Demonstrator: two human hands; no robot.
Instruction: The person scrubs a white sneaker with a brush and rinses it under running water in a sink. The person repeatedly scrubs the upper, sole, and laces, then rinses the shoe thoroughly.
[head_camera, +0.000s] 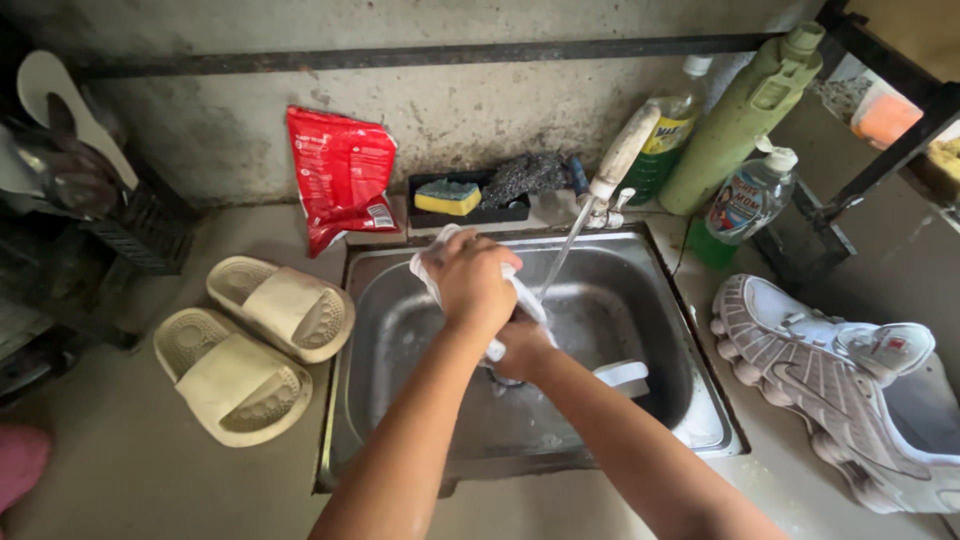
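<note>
We found both hands working over the rectangular stainless-steel sink (395, 330). The left hand (472, 280) was closed around a crumpled white cloth (428, 268), gripping it from above. The right hand (522, 348) lay just beneath the left, touching the same cloth; we could not tell how its fingers were set, as the left hand hid them. A thin stream of water (562, 255) fell from the white-handled tap (615, 170) just right of the hands. Below the right hand, a white curved object (625, 374) lay in the basin. Left of the hands, on the counter (130, 470), sat a pair of cream rubber slides (250, 345). Well to the right rested a white mesh sneaker (820, 370). Beyond the hands stood a black tray holding a yellow-and-green sponge (448, 197), a red plastic pouch (340, 175) and a clear bottle of green liquid (745, 205).
</note>
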